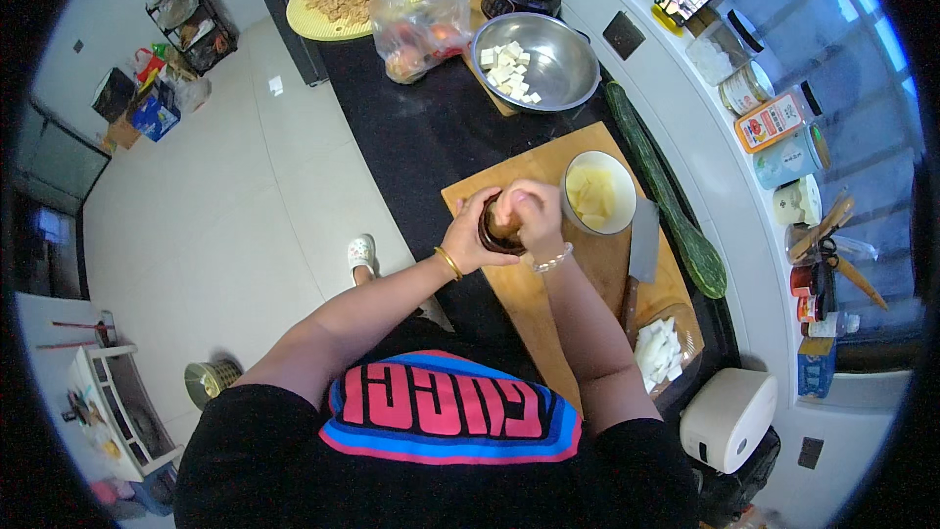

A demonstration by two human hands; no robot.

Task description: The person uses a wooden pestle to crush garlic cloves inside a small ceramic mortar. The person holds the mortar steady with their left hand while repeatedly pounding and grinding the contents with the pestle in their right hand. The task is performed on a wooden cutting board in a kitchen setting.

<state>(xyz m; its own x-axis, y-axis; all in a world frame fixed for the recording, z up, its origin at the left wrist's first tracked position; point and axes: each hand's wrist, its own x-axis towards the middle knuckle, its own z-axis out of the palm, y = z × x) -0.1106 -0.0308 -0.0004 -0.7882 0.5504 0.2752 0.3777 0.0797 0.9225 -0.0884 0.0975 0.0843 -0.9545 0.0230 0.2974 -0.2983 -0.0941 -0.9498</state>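
Note:
My left hand (471,235) grips the side of a small dark brown round vessel (490,236) above the wooden cutting board (580,275). Over the vessel's mouth my right hand (534,217) is curled like a fist; whatever it may hold is hidden by the fingers. Close to its right stands a white bowl (628,195) with pale yellow slices (590,192), probably potato. A cleaver (643,241) lies on the board beyond that bowl. At the board's near right corner, a clear plastic tray (690,330) carries chopped white pieces (659,354).
A long green gourd (664,195) lies along the wall. Farther back are a steel bowl (569,62) of white cubes, a plastic bag (418,29) of round fruit or vegetables, and a yellow tray (312,18) of brown pieces. Jars (771,121) line the windowsill; a white appliance (728,419) stands right.

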